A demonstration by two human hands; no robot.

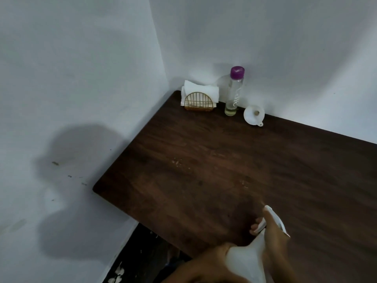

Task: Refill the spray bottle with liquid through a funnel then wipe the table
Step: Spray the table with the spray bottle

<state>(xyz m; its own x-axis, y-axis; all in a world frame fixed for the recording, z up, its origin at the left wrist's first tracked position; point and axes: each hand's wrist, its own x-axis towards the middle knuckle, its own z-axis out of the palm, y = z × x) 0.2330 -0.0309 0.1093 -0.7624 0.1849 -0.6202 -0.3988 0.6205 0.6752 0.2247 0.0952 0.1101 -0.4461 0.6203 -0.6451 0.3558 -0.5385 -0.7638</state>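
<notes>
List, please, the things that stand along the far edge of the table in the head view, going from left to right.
Napkin holder with white napkins → clear bottle with a purple cap → white funnel, lying on its side.

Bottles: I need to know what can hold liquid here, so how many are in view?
2. The clear bottle with a purple cap stands at the table's far corner, between the napkin holder and the funnel. The white spray bottle is at the near edge, held by both hands.
</notes>
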